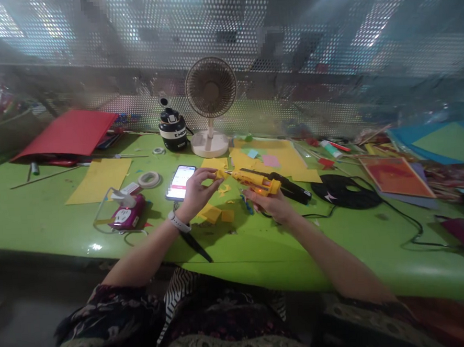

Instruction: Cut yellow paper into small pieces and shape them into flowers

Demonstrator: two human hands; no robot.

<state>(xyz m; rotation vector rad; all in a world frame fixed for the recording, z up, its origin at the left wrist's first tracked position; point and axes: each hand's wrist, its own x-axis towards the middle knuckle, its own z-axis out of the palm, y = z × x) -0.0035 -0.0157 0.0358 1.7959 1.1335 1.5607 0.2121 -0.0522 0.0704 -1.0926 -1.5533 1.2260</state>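
Observation:
My right hand [271, 202] is wrapped round the handle of a yellow hot glue gun [258, 181]. The gun's metal nozzle points left and meets, or nearly meets, a small folded piece of yellow paper [221, 174]. That paper is pinched between the fingertips of my left hand [199, 188]. Beneath the hands, several small yellow paper pieces [211, 213] lie on the green table [236, 246]. A lit phone [181, 182] lies just left of my left hand. Behind the glue gun rests a black elongated tool [291, 188], partly hidden.
A fan [211, 88] and a black bottle [173, 132] stand at the back. On the left are a tape roll [149, 179], a purple power strip [128, 214] and red card [70, 133]. A black disc [345, 191], a cable [408, 220] and coloured sheets [397, 176] occupy the right.

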